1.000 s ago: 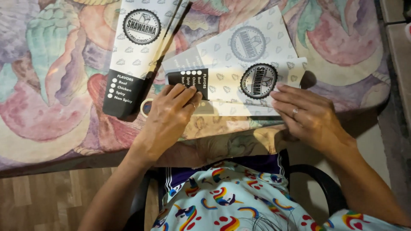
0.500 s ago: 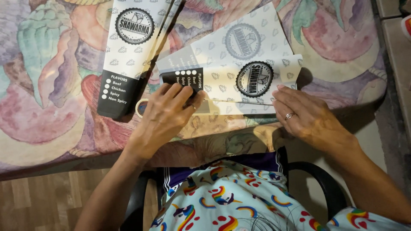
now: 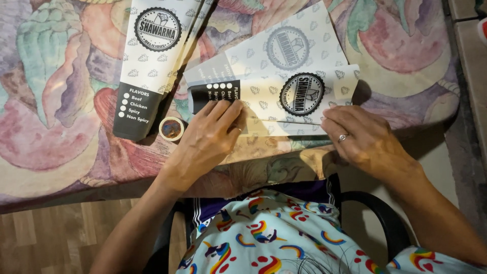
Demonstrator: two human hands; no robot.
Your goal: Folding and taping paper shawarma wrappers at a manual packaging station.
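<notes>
Head view: flat hands (image 3: 215, 134) (image 3: 362, 139) on creased paper sleeve (image 3: 284, 99).

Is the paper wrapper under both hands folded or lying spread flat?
Partly folded: the paper wrapper has its near edge turned over, pressed by left hand and right hand.

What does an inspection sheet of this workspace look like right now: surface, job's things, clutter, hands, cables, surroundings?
Surface: table covered by a cloth with a large pastel floral print.
Job's things: flat printed paper sleeve, white with a black end, lying crosswise under both hands; another sheet lies beneath it.
Clutter: stack of like sleeves at upper left; small round tape roll beside its black end.
Hands: left hand presses flat on the sleeve's black end; right hand, wearing a ring, rests on its lower right edge.
Cables: nothing seen.
Surroundings: wood floor, black chair arm, patterned clothing.
</notes>
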